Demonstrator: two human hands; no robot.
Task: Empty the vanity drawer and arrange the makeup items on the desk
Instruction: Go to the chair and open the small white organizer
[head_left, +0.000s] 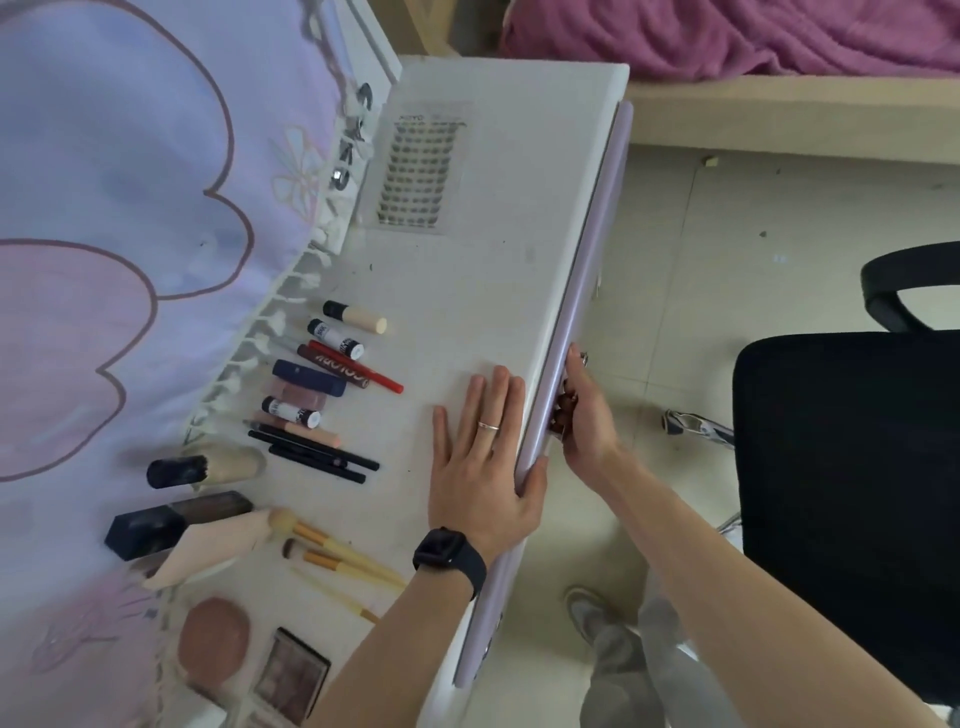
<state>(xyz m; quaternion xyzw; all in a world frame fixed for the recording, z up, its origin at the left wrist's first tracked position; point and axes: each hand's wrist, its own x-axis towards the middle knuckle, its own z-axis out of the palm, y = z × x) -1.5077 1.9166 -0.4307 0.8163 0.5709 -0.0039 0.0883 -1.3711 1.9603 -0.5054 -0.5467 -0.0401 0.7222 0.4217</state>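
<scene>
Drawer (587, 291): its lilac front runs along the near edge of the bench (493, 260), flush with it or nearly so. The right hand (584, 410) is at the outer face of the front, fingers (571, 364) curled round a brown knob (563, 410). The left hand (483, 467), with a ring (488, 426) and a watch (449, 558), lies flat on the bench just beside the front, fingers straight and close together, thumb laid over the front's top edge.

Makeup: set out along the far side of the bench, well apart from the hands. There are tubes and pencils (322, 384) in a row, two bottles (208, 467) on their sides, three brushes (332, 551), a round puff (214, 639), a palette (293, 675), and farther off a lash tray (415, 171).

A fringed lilac cloth (130, 208) hangs behind the bench. A black chair (852, 467) stands on the floor to the right, and a purple blanket (727, 36) lies beyond.
</scene>
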